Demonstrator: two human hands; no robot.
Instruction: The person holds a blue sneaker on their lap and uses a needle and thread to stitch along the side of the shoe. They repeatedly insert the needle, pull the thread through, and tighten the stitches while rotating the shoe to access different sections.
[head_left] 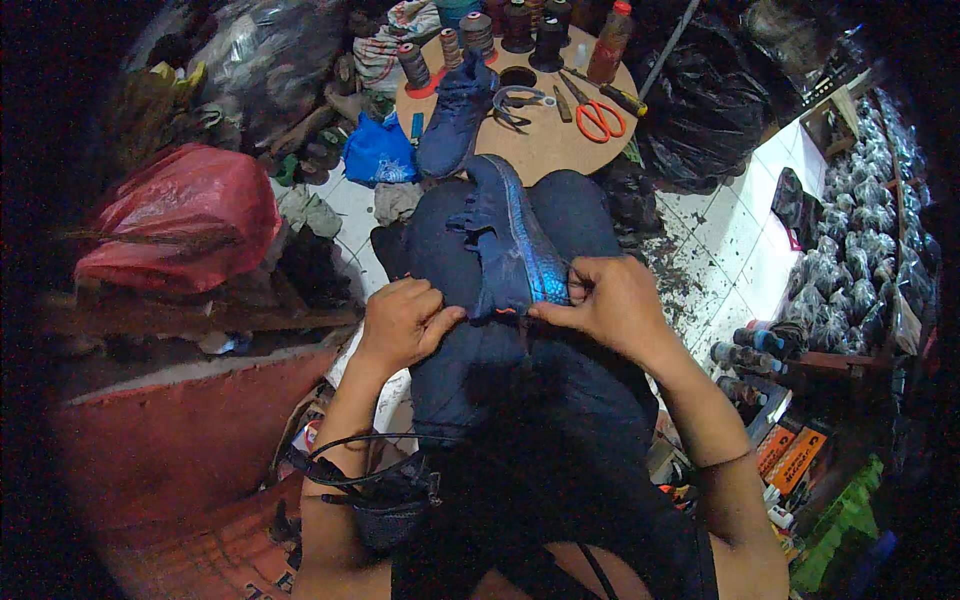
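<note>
A dark blue sneaker lies across my lap, its shiny, scaly blue side to the right and a small orange mark on its near end. My right hand is closed on that near end, with thumb and bent fingers pressed against the blue side. My left hand is curled at the left of the same end, its thumb tip by the shoe's edge. Whatever its fingers hold is hidden. Beyond, a matching dark sneaker rests on the left part of a round wooden table.
Thread spools, orange-handled scissors, pincers and a red-capped bottle stand or lie on the table. A blue bag sits left of it. A red plastic bag is further left, and black bags are at right.
</note>
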